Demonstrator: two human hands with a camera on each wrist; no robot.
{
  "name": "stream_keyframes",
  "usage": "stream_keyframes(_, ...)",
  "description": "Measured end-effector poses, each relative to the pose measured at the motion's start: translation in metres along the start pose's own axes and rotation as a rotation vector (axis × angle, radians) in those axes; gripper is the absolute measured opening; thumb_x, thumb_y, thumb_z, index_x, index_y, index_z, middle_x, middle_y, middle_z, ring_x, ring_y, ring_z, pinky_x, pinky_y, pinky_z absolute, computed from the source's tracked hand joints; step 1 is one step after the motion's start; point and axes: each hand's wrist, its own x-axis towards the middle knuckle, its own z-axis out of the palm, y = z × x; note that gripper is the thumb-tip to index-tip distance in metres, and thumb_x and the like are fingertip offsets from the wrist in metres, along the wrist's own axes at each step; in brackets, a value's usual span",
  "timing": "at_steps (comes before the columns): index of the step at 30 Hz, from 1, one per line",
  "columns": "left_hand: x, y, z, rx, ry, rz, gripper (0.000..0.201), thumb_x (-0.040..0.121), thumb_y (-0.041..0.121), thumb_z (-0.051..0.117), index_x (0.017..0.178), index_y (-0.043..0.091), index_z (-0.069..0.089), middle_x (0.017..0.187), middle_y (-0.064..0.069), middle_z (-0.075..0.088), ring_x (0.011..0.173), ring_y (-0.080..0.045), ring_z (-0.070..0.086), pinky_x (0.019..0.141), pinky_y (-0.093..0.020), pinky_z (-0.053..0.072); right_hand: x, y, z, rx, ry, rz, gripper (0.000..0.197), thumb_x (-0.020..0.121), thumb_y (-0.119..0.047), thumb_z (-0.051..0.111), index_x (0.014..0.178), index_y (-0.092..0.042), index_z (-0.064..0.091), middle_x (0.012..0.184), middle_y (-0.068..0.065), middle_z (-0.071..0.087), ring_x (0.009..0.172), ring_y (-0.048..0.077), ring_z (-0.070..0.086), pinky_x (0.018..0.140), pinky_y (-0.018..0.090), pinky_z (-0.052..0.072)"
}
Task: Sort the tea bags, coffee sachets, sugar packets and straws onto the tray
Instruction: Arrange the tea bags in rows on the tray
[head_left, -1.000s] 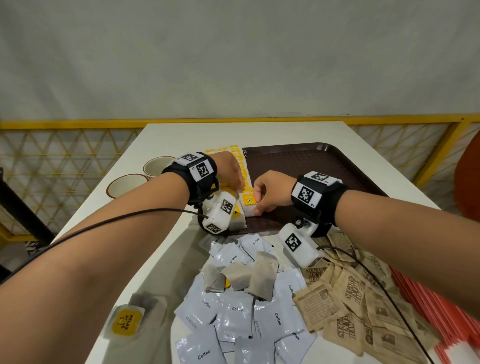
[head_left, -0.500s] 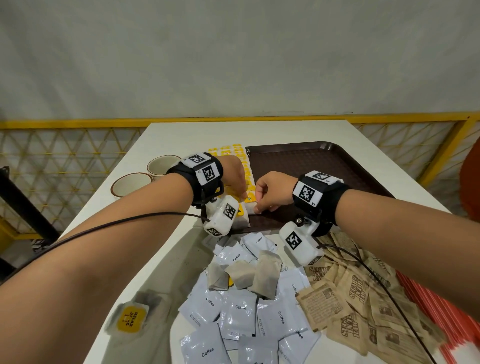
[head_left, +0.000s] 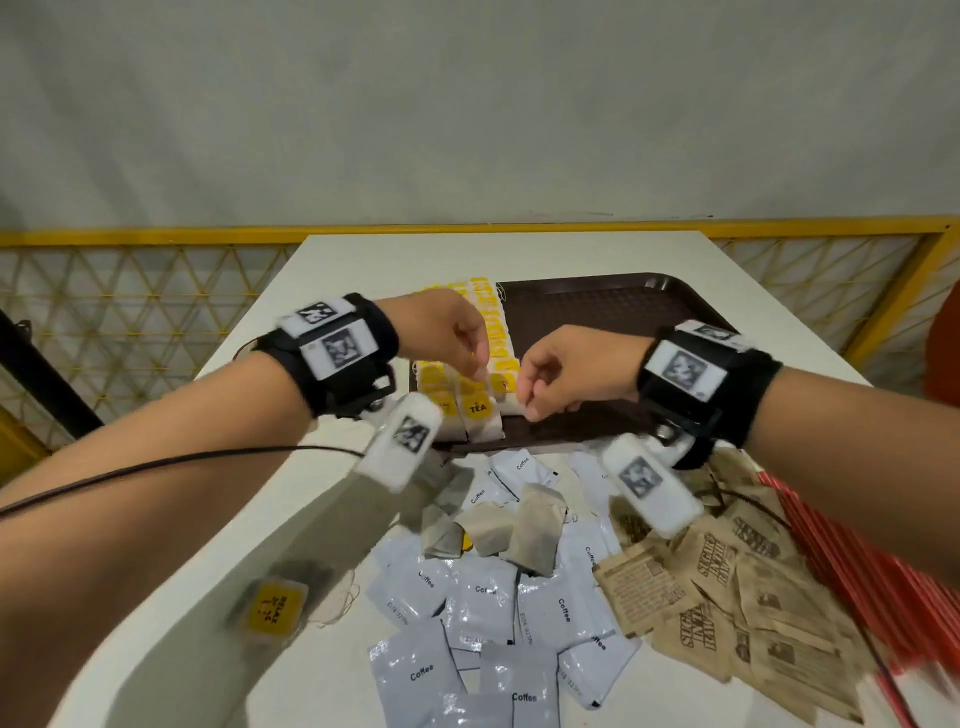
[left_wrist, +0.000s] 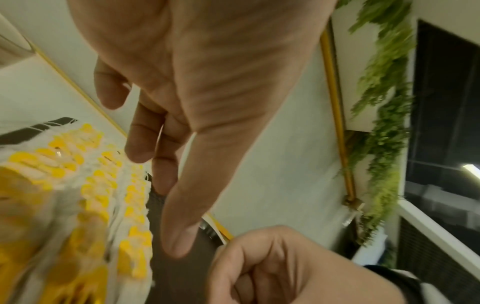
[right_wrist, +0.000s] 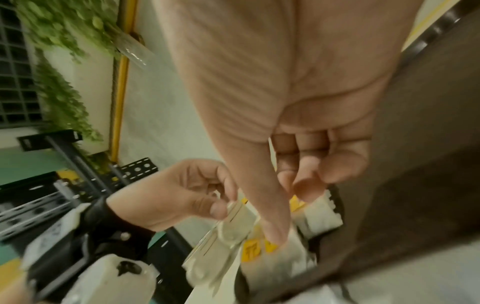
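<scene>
A brown tray (head_left: 623, 312) lies at the table's far side. Rows of yellow-labelled tea bags (head_left: 478, 410) fill its left edge. My left hand (head_left: 467, 348) hovers over them; in the left wrist view its fingers (left_wrist: 140, 144) hang relaxed with nothing between them and the thumb, above the tea bags (left_wrist: 98, 195). My right hand (head_left: 540, 395) is curled at the row's right side. Its thumb tip (right_wrist: 275, 236) touches a tea bag (right_wrist: 293, 253), and nothing shows inside the fist. White coffee sachets (head_left: 488, 608), brown sugar packets (head_left: 727, 582) and red straws (head_left: 857, 561) lie near me.
A few loose tea bags (head_left: 535, 525) rest on the coffee pile, and one more (head_left: 272, 608) lies at the near left. A yellow mesh fence (head_left: 130, 291) runs behind the white table (head_left: 363, 260). The tray's right part is bare.
Both hands have lifted slightly off the row of tea bags and drawn a little apart. The two cups at the left are now hidden behind my left arm.
</scene>
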Motion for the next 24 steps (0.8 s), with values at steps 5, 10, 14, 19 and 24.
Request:
stream_keyframes(5, -0.059, 0.000, 0.020, 0.009, -0.369, 0.031, 0.023, 0.074, 0.033, 0.079, 0.094, 0.026, 0.071, 0.079, 0.016, 0.062, 0.068, 0.007, 0.052, 0.065, -0.009, 0.038, -0.043, -0.005, 0.024, -0.225, -0.234, -0.073, 0.039, 0.073, -0.020, 0.081, 0.110, -0.021, 0.068, 0.081, -0.008, 0.057, 0.062, -0.003, 0.050, 0.063, 0.010, 0.040)
stream_keyframes(10, -0.069, -0.004, 0.048, 0.083, -0.420, 0.020, 0.037, 0.070, 0.038, 0.081, 0.102, 0.032, 0.063, 0.092, 0.014, 0.059, 0.080, -0.002, 0.053, 0.070, -0.014, 0.043, -0.046, -0.006, 0.045, -0.398, -0.199, -0.124, 0.041, 0.073, -0.020, 0.081, 0.111, -0.026, 0.066, 0.096, -0.001, 0.052, 0.068, 0.003, 0.045, 0.063, 0.010, 0.037)
stream_keyframes(14, -0.073, -0.006, 0.061, 0.057, -0.445, 0.045, 0.018, 0.074, 0.030, 0.079, 0.085, 0.026, 0.066, 0.084, 0.010, 0.066, 0.074, -0.002, 0.057, 0.069, -0.016, 0.044, -0.051, -0.006, 0.048, -0.326, -0.141, -0.080, 0.025, 0.074, -0.021, 0.081, 0.091, -0.016, 0.064, 0.088, 0.000, 0.058, 0.060, -0.002, 0.054, 0.054, 0.012, 0.043)
stream_keyframes(19, -0.079, -0.008, 0.059, 0.042, -0.390, 0.059, 0.011, 0.080, 0.030, 0.074, 0.079, 0.025, 0.064, 0.076, 0.012, 0.061, 0.068, -0.001, 0.052, 0.067, -0.016, 0.043, -0.061, -0.007, 0.030, -0.080, -0.124, -0.117, 0.011, 0.079, -0.019, 0.076, 0.080, -0.017, 0.066, 0.077, -0.003, 0.069, 0.068, 0.015, 0.064, 0.072, 0.032, 0.055)
stream_keyframes(24, -0.088, -0.011, 0.049, -0.207, -0.340, -0.013, 0.011, 0.086, 0.016, 0.068, 0.081, 0.016, 0.059, 0.063, 0.011, 0.062, 0.057, -0.003, 0.055, 0.063, -0.019, 0.047, -0.072, 0.001, 0.034, 0.095, -0.092, -0.060, 0.018, 0.078, -0.016, 0.077, 0.089, -0.016, 0.063, 0.091, 0.003, 0.068, 0.076, 0.030, 0.068, 0.072, 0.040, 0.058)
